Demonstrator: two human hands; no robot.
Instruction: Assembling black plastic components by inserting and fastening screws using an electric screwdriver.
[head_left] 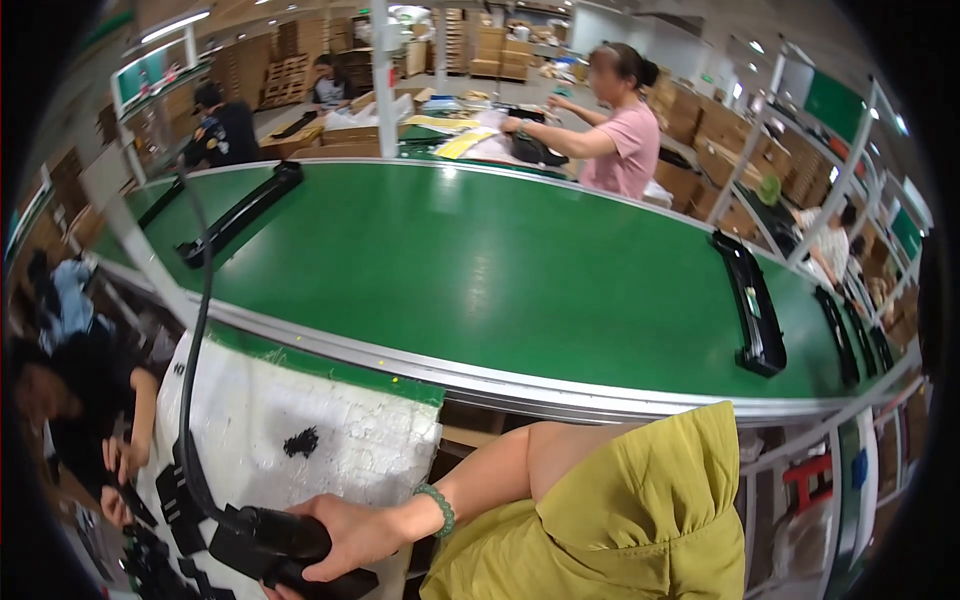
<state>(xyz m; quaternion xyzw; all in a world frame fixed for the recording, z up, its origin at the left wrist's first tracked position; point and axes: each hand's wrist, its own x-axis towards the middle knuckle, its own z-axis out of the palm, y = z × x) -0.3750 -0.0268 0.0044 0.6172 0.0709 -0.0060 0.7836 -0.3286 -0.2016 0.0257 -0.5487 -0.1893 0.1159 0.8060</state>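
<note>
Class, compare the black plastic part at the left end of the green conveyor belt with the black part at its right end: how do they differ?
The left black part is a slim bar lying diagonally; the right black part looks wider and tray-like, running toward the near edge. The left one sits near the belt's far side, the right one nearer the near rail. Both are long, black and untouched.

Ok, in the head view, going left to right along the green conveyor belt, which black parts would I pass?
Long black part at the belt's far left → wide black tray-like part → narrower black part → more black parts at the right rim, too crowded to tell apart.
</note>
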